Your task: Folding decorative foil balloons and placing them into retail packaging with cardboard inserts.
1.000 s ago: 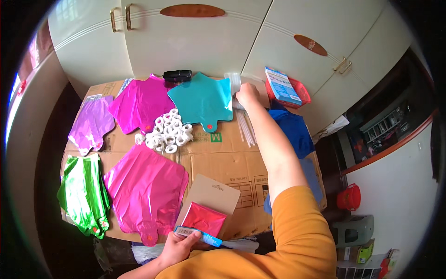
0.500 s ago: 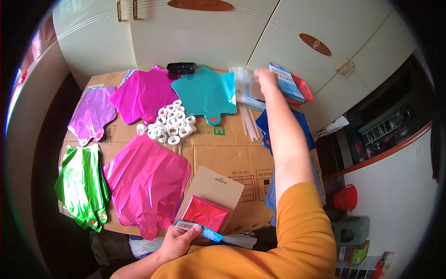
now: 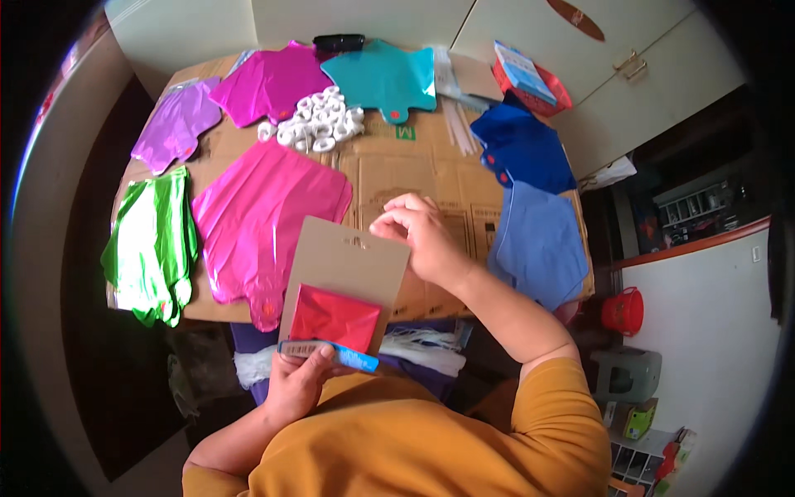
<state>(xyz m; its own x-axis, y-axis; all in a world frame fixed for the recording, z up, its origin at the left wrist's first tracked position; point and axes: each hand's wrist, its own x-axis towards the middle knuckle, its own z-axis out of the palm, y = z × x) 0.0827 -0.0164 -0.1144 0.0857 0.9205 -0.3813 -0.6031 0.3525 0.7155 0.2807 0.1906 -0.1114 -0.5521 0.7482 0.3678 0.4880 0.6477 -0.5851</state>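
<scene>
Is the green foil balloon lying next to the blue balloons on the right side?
No, the green foil balloon lies at the table's left edge, far from the blue balloons on the right.

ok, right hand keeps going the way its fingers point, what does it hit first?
Probably the brown card pack: the right hand points its fingers left, at the pack's top right corner. Whether they already touch is unclear.

Foil balloons: pink, green, teal, blue lie flat on the bench.
White rolls: heaped between them.
Red bucket: on the floor.
</scene>
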